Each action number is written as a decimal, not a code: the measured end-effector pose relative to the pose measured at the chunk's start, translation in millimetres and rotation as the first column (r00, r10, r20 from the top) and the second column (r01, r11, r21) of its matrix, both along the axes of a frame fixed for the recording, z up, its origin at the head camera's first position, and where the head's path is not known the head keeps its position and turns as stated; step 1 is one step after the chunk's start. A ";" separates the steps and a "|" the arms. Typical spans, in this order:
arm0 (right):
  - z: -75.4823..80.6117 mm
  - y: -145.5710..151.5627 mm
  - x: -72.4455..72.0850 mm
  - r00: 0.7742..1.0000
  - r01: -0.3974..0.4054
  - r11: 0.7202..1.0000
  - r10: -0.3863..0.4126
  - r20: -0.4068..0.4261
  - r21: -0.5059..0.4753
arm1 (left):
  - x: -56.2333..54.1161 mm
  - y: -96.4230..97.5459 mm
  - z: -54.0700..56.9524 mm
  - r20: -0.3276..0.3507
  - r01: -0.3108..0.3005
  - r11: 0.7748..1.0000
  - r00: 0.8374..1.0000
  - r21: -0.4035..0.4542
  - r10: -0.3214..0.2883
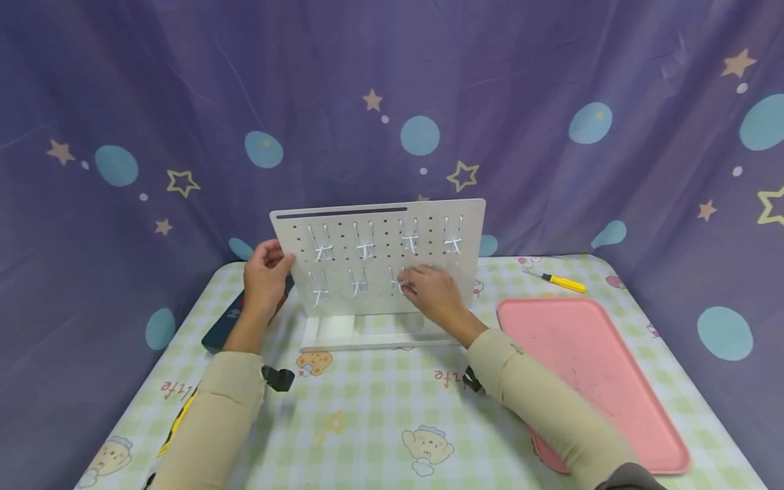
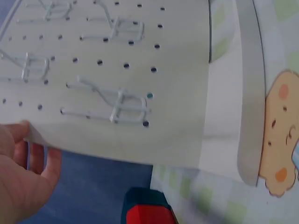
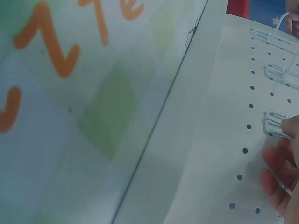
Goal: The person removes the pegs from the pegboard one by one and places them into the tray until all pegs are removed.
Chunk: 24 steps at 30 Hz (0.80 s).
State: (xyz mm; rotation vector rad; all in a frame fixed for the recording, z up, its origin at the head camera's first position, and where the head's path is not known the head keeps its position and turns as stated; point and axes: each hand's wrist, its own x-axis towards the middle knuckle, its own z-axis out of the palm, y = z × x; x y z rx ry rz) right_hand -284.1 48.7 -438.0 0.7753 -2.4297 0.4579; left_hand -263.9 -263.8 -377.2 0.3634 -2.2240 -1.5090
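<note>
A white pegboard (image 1: 373,279) stands upright on its white base, with several white wire hooks (image 1: 365,250) in two rows on its front. My left hand (image 1: 265,275) grips the board's left edge, thumb on the front and fingers behind, as the left wrist view also shows. At the lower row, my right hand (image 1: 431,291) pinches the rightmost wire hook (image 3: 273,122) between thumb and finger. That hook lies against the board's holes, partly covered by the fingertips.
Right of the board lies a pink tray (image 1: 582,374), with a yellow-handled tool (image 1: 566,283) beyond it. A dark box with red parts (image 1: 220,330) sits behind my left forearm. Something yellow and black (image 1: 177,422) shows beside the left sleeve. A purple curtain (image 1: 343,156) hangs behind the table.
</note>
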 end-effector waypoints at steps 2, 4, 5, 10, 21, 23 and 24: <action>-2.0 -0.9 -0.9 0.999 -0.002 1.000 0.001 -0.032 -0.015 | -2.0 -2.9 -1.7 -0.006 0.020 1.000 1.000 0.006 -0.020; -4.6 -2.1 -2.2 0.997 -0.005 1.000 0.003 -0.074 -0.031 | -3.5 -5.1 -3.2 -0.002 0.036 0.999 0.999 0.012 -0.036; -6.1 -2.8 -2.9 0.995 -0.007 0.999 0.003 -0.095 -0.039 | -4.1 -6.0 -3.9 0.001 0.040 0.999 0.999 0.009 -0.040; -12.7 -4.6 -6.3 0.984 -0.015 0.998 0.005 -0.181 -0.058 | -5.4 -7.6 -6.9 0.001 0.040 0.999 0.999 0.010 -0.040; -16.7 -3.7 -8.9 0.965 -0.047 0.997 0.029 -0.260 -0.065 | -5.8 -7.9 -10.6 -0.053 0.054 0.998 0.997 0.015 -0.053; -16.3 -4.1 -8.4 0.961 -0.059 0.996 0.038 -0.274 -0.067 | -5.4 -8.1 -10.3 -0.048 0.053 0.998 0.998 0.016 -0.052; -16.1 -4.4 -8.2 0.959 -0.064 0.996 0.043 -0.280 -0.067 | -5.4 -8.3 -10.2 -0.045 0.052 0.999 0.998 0.016 -0.051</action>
